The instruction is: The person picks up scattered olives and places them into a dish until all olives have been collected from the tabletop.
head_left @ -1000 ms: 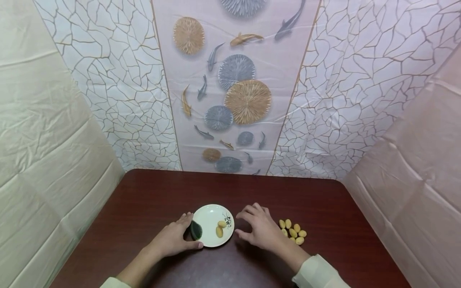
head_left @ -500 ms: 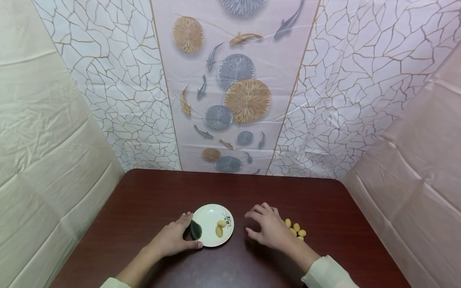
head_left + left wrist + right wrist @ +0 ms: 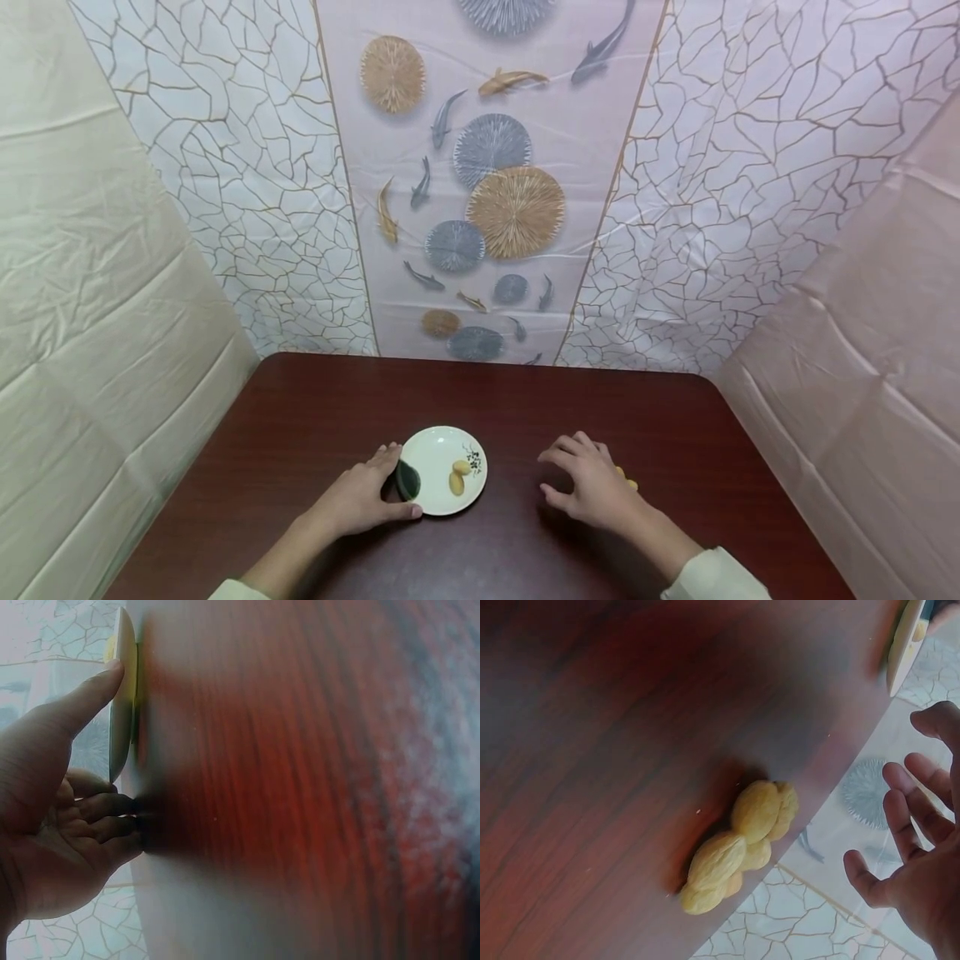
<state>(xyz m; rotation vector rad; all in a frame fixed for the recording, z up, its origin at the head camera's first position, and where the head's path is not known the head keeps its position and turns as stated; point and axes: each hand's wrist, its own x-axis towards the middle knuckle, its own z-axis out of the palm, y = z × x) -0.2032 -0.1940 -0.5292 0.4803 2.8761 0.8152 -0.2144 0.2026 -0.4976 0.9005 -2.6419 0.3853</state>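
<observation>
Left hand (image 3: 363, 496): thumb and index finger set round the nearest rim of the white plate (image 3: 437, 450), gripping its edge; its other fingers, hard to separate in the head view, appear in the left wrist view loosely bent beside the rim, close to the table (image 3: 487, 400). Right hand (image 3: 588, 483): fingers parted and slightly bent, thumb well apart from them, holding nothing; its back screens most of the loose yellow ovals (image 3: 716, 859), of which only slivers show past the knuckles in the head view; the right wrist view shows the group apart from the fingertips, overlapping too closely for a sure count. Two yellow ovals on the plate (image 3: 457, 482) lie beyond the left fingers, on the side facing the right hand. Bare tabletop runs between the right fingertips and the plate's free rim, and ahead of both hands to the far edge; the left wrist view gives the plate edge-on, its foot visible; the right wrist view crops it at the upper corner; both sleeves (image 3: 716, 575) are cut off below.
</observation>
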